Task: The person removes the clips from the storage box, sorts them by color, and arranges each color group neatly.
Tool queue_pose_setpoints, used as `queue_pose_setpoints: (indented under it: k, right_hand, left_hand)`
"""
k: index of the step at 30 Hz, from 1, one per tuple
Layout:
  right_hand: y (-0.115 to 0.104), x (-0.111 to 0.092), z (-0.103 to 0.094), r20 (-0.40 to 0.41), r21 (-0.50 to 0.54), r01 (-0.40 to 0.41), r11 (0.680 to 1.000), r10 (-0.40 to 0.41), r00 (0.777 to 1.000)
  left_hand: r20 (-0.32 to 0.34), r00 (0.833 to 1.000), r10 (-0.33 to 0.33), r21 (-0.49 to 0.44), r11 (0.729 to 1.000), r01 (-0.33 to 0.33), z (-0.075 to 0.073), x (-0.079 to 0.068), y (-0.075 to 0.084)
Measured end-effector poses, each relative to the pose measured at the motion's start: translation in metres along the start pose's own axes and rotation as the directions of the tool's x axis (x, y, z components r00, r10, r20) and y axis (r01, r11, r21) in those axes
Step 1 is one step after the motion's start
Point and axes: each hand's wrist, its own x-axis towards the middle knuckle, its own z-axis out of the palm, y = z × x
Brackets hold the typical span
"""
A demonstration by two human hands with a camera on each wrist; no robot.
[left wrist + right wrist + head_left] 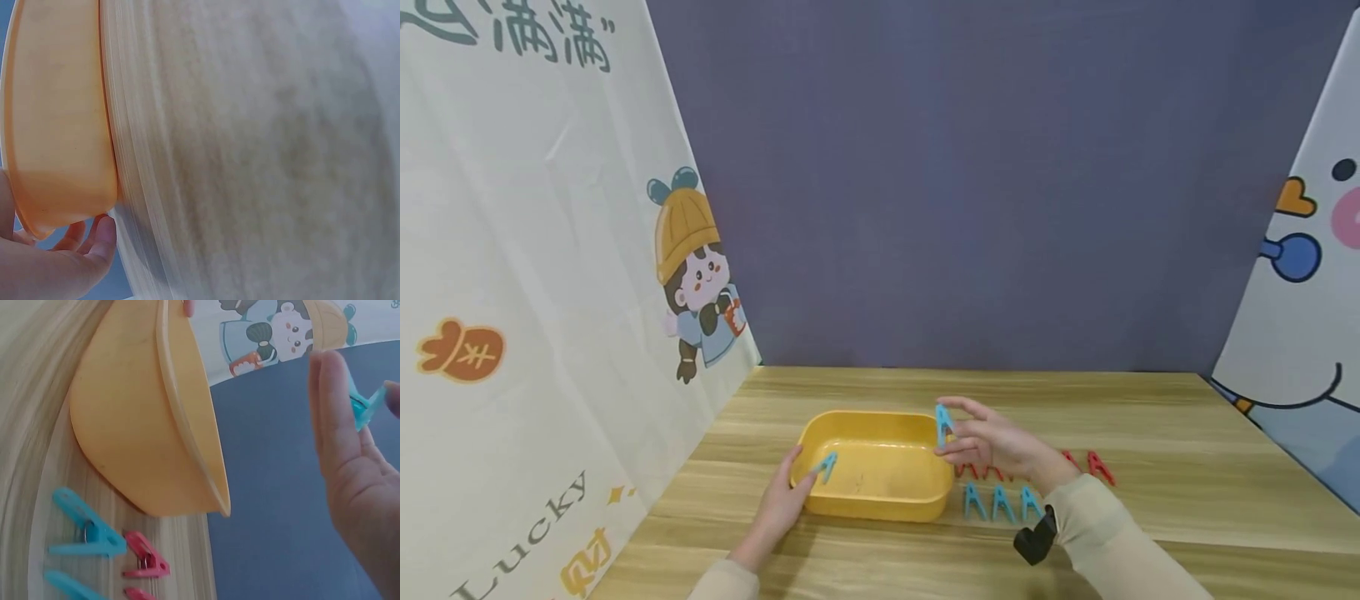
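Observation:
My left hand point(782, 504) grips the left end of a yellow plastic basin point(880, 507), fingers curled outside under its rim in the left wrist view. Beside that thumb, a blue clothespin point(827, 467) shows within the basin's left end. Over the basin's right rim, my right hand point(996, 446) pinches another blue clothespin point(943, 423) between thumb and fingers. In the right wrist view this pinched clothespin point(362, 409) is partly hidden behind the fingers.
Right of the basin, blue clothespins point(1002, 503) form a row on the wooden table point(1150, 417). Behind them lies a row of red clothespins point(1100, 468), partly covered by the right hand. A dark blue-grey backdrop point(970, 208) stands at the table's far edge, with printed cloths on both sides.

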Motion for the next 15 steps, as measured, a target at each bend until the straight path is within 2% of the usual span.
queue_pose_setpoints:
  k: [6,15]
  right_hand:
    - [-0.003,-0.007,-0.006,-0.041,-0.049,0.030,0.998,-0.032,0.999]
    - [-0.005,-0.019,-0.018,-0.038,0.026,0.051,0.998,-0.050,0.998]
  left_hand:
    - [0.000,1.000,-0.009,-0.006,1.000,0.009,0.000,0.000,0.000]
    - [0.002,1.000,-0.023,-0.014,1.000,0.023,0.001,-0.001,0.002]
